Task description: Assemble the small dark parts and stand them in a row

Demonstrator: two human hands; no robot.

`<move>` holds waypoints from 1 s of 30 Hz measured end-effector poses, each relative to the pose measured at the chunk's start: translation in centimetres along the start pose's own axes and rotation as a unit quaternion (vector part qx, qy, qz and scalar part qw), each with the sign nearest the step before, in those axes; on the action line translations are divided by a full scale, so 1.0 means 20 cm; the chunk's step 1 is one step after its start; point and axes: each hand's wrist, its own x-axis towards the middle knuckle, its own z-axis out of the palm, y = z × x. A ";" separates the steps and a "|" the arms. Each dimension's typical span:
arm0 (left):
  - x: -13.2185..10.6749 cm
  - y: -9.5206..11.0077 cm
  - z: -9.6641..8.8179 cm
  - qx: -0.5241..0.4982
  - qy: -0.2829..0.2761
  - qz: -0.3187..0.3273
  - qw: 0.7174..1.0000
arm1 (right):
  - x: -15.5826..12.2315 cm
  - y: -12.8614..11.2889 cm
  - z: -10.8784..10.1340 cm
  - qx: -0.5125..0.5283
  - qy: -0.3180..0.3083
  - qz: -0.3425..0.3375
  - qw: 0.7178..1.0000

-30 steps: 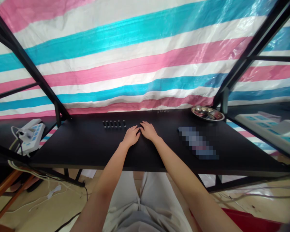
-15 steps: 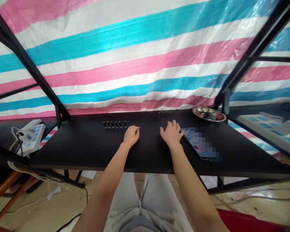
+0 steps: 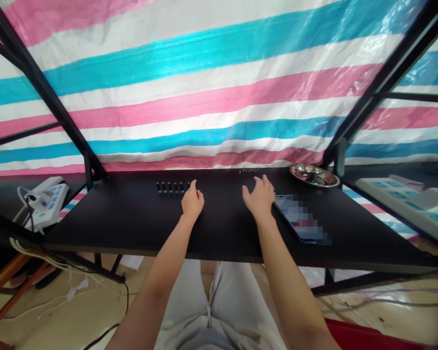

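Note:
My left hand [image 3: 193,201] is at the right end of a row of small dark cylinders with pale lower ends [image 3: 170,187]. Its index finger points forward and the thumb stands apart, with nothing visible between them. The hand partly covers the last cylinder, and I cannot tell whether it touches it. Over the tabletop, my right hand [image 3: 260,198] is open with fingers spread and holds nothing. Just right of it lies a phone [image 3: 295,218], its screen partly blurred by pixels.
A shiny metal dish [image 3: 316,176] sits at the back right of the black table [image 3: 131,218]. Several tiny pieces [image 3: 247,171] lie along the back edge. Power strips [image 3: 51,206] are on the left, and a striped sheet [image 3: 211,97] hangs behind.
My left hand has moved slightly left and forward to the last cylinder, and its index finger has stretched out. My right hand has shifted forward a little, fingers still spread.

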 end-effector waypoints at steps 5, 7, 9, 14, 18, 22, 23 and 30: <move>0.02 0.00 -0.05 0.049 -0.012 -0.085 0.995 | 0.04 -0.19 0.10 0.078 -0.017 -0.118 0.990; 0.03 0.00 -0.05 0.067 -0.024 -0.098 0.993 | 0.04 -0.25 0.14 0.101 -0.023 -0.159 0.982; 0.04 0.00 -0.05 0.080 -0.030 -0.103 0.991 | 0.03 -0.28 0.19 0.119 -0.031 -0.195 0.973; 0.08 -0.04 -0.02 0.070 -0.011 -0.095 0.993 | -0.06 -0.27 0.28 0.129 -0.079 -0.210 0.966; 0.09 -0.07 0.00 -0.040 0.001 -0.078 0.996 | -0.11 -0.25 0.33 0.159 -0.101 -0.216 0.958; 0.09 -0.06 0.02 -0.276 -0.014 -0.047 0.960 | -0.12 -0.26 0.33 0.221 -0.103 -0.173 0.954; 0.09 -0.05 0.03 -0.330 -0.025 -0.052 0.942 | -0.12 -0.26 0.32 0.235 -0.104 -0.155 0.954; 0.07 0.00 0.02 -0.481 -0.132 -0.073 0.864 | -0.13 -0.29 0.25 0.296 -0.108 -0.079 0.946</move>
